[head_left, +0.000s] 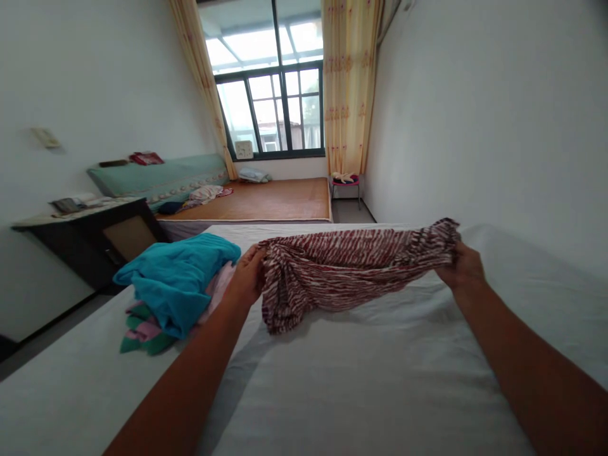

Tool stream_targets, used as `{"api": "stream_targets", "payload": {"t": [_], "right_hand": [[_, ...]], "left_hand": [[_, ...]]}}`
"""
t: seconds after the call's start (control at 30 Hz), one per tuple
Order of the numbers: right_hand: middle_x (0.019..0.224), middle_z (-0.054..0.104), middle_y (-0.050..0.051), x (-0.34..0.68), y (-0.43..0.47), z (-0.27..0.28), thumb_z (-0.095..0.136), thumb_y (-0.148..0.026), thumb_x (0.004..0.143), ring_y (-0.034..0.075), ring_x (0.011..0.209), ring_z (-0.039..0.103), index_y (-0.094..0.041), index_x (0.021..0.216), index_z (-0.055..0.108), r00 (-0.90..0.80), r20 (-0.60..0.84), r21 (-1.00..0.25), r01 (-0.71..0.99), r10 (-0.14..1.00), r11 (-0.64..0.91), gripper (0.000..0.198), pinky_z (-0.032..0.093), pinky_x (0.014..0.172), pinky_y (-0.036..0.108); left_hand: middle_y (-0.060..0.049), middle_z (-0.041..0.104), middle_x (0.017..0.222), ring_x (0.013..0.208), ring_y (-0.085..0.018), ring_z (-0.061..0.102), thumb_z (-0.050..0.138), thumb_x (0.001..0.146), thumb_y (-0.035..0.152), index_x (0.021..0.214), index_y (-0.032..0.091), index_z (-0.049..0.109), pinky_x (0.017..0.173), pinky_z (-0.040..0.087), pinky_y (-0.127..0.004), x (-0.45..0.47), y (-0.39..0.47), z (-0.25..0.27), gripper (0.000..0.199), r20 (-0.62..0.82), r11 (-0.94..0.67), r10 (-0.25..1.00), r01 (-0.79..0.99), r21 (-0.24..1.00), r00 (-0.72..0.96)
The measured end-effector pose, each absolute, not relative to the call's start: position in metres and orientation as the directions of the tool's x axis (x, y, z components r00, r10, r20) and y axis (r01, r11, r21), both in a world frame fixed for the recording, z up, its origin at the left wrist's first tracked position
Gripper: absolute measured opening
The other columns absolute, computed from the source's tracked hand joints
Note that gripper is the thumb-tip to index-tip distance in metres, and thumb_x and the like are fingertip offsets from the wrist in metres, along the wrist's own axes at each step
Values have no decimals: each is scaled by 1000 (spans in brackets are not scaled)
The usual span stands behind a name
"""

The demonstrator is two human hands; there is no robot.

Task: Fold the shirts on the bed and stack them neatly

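A dark red and white patterned garment (pixel 351 269) stretches between my two hands, just over the white sheet (pixel 370 380). Its exact kind I cannot tell. My left hand (pixel 249 272) is closed on its left end, and a bunched part hangs down beside those fingers. At the opposite end, my right hand (pixel 463 263) grips the cloth between thumb and fingers. Left of my left hand lies a pile of clothes, with a bright blue garment (pixel 178 278) on top and green and pink cloth (pixel 147 332) poking out underneath.
Beyond the sheet is another bed (pixel 280 199) with a brown mat and a pale green headboard (pixel 166 177). A dark cabinet (pixel 99 234) stands at the left. A small stool (pixel 346 182) is near the curtain (pixel 349 95), and a white wall (pixel 484 126) bounds the right side.
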State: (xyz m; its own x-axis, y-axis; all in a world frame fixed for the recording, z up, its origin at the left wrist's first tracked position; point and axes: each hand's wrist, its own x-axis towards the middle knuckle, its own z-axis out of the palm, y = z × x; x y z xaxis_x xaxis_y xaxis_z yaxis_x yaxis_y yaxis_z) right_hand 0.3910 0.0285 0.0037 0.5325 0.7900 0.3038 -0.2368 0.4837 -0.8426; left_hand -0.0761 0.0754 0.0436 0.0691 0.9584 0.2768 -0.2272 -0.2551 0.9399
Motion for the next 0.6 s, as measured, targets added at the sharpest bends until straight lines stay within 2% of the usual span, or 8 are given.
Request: {"api": "stream_targets", "payload": {"t": [0.07, 0.13, 0.2, 0.27, 0.33, 0.43, 0.5, 0.6], "right_hand": [[87, 70, -3, 391, 30, -1, 64, -19, 57, 16, 80, 65, -27, 86, 65, 530, 311, -830, -253, 789, 497, 30, 55, 71, 29], [94, 69, -4, 393, 31, -8, 67, -16, 57, 14, 79, 64, -30, 101, 65, 484, 279, -901, -169, 830, 401, 46, 54, 65, 25], [101, 69, -1, 396, 31, -18, 69, -21, 61, 15, 81, 64, -30, 106, 64, 470, 207, -966, -40, 858, 255, 47, 53, 60, 23], [103, 68, 4, 401, 32, -30, 69, -26, 63, 18, 84, 65, -26, 100, 66, 522, 150, -989, 64, 840, 136, 37, 53, 59, 24], [103, 68, 7, 404, 35, -41, 68, -31, 64, 21, 88, 65, -23, 95, 66, 569, 138, -987, 144, 811, 67, 32, 55, 61, 27], [113, 66, 13, 405, 36, -52, 71, -36, 64, 25, 95, 65, -21, 106, 64, 520, 174, -954, 300, 836, 12, 45, 56, 68, 32], [116, 65, 13, 404, 37, -54, 73, -34, 60, 26, 95, 65, -21, 112, 63, 429, 219, -889, 458, 876, -2, 55, 56, 72, 33], [101, 71, 7, 403, 37, -50, 69, -29, 59, 25, 85, 67, -22, 106, 67, 286, 265, -756, 654, 921, 15, 47, 54, 74, 33]], "left_hand": [[-5, 58, 125, 110, -16, 59, 60, 81, 30, 116, 24, 56, 91, 49, -27, -76, 82, 36, 36, 342, -338, 940, -223, 914, -23], [-6, 49, 137, 123, -18, 51, 58, 84, 30, 123, 26, 53, 101, 43, -32, -77, 84, 29, 39, 427, -429, 903, -114, 896, -43], [-8, 51, 136, 126, -21, 47, 55, 87, 32, 119, 23, 58, 105, 39, -37, -76, 78, 23, 34, 513, -523, 851, 83, 848, 114], [-10, 57, 129, 124, -23, 49, 52, 89, 32, 113, 20, 64, 107, 37, -40, -70, 68, 18, 29, 529, -629, 768, 269, 729, 361], [-11, 56, 130, 124, -24, 48, 50, 90, 31, 115, 20, 64, 109, 34, -41, -60, 57, 10, 31, 473, -705, 700, 417, 573, 535], [-12, 53, 133, 123, -26, 47, 57, 85, 28, 126, 20, 58, 107, 35, -43, -46, 49, -3, 42, 361, -712, 702, 603, 361, 614], [-11, 60, 122, 113, -25, 54, 56, 85, 24, 120, 19, 62, 100, 41, -39, -42, 49, -8, 36, 262, -688, 726, 660, 303, 636], [-8, 68, 102, 94, -21, 62, 49, 87, 18, 103, 19, 70, 87, 47, -32, -48, 53, 0, 26, 153, -658, 745, 677, 329, 649]]}}
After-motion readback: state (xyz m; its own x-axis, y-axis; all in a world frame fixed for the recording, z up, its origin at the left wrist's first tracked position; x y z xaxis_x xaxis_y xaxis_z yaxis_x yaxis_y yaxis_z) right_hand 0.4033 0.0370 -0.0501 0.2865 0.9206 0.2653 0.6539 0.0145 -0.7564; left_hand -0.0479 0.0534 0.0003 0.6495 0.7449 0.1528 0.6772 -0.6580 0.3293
